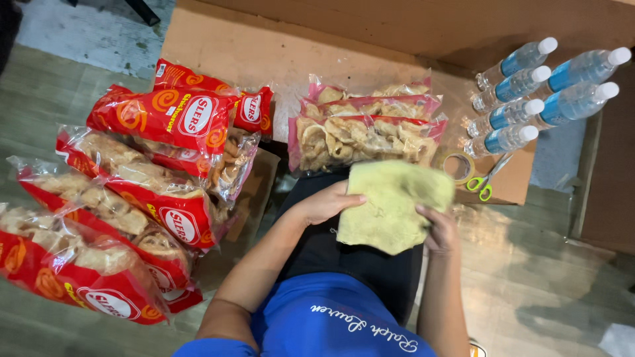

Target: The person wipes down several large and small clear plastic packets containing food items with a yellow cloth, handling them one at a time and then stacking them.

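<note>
Both hands hold a flat yellowish-green cloth (390, 205) over my lap. My left hand (324, 202) grips its left edge, fingers on top. My right hand (442, 231) clasps its right edge from the side. Just beyond the cloth lie stacked clear bags of pale fried snacks with pink-red borders (365, 127) on a sheet of cardboard (264, 53).
A pile of red and clear snack bags (132, 192) fills the left side. Several water bottles with blue labels (536, 92) lie at the upper right. A roll of tape (458, 165) and green-handled scissors (486, 180) rest beside them on cardboard.
</note>
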